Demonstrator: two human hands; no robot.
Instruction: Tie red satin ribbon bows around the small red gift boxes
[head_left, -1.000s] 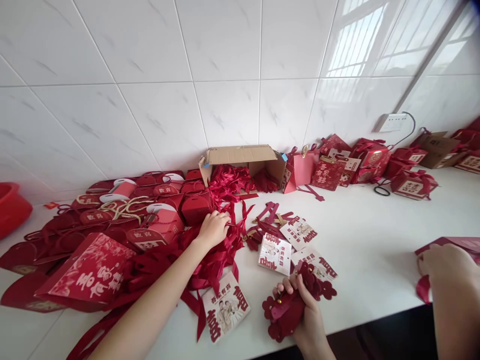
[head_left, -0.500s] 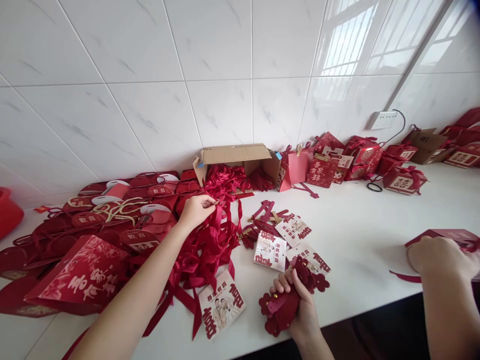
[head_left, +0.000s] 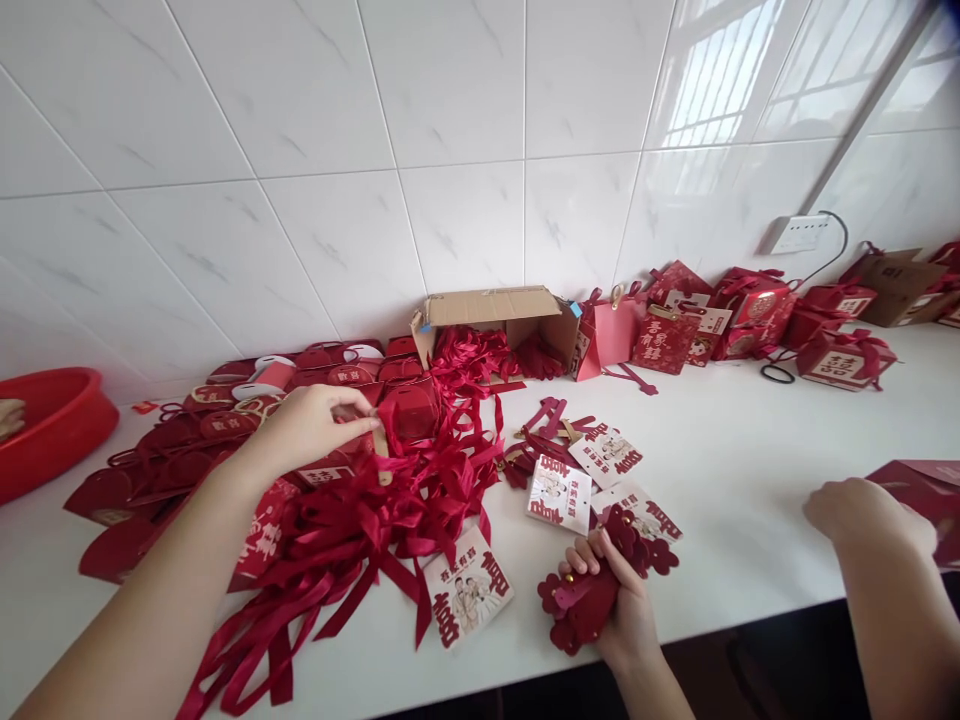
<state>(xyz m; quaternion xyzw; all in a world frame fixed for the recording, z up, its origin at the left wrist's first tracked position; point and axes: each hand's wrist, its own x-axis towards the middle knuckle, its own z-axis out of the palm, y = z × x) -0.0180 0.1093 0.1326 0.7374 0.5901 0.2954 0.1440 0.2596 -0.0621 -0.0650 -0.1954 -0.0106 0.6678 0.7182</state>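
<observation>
The left hand pinched a red ribbon from the tangle on the bench; it looked light, limp and slippery (best gripped near an end). The right hand was closed around red felt cutouts.

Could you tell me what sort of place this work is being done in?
Probably a home or small workshop counter used for wedding-favour packing: a white countertop against a tiled wall, covered with red boxes, ribbons and printed cards.

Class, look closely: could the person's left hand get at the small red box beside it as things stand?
Probably yes. The left hand hovers next to the small red box, which sits on top of the pile; only loose red ribbons lie near.
</observation>
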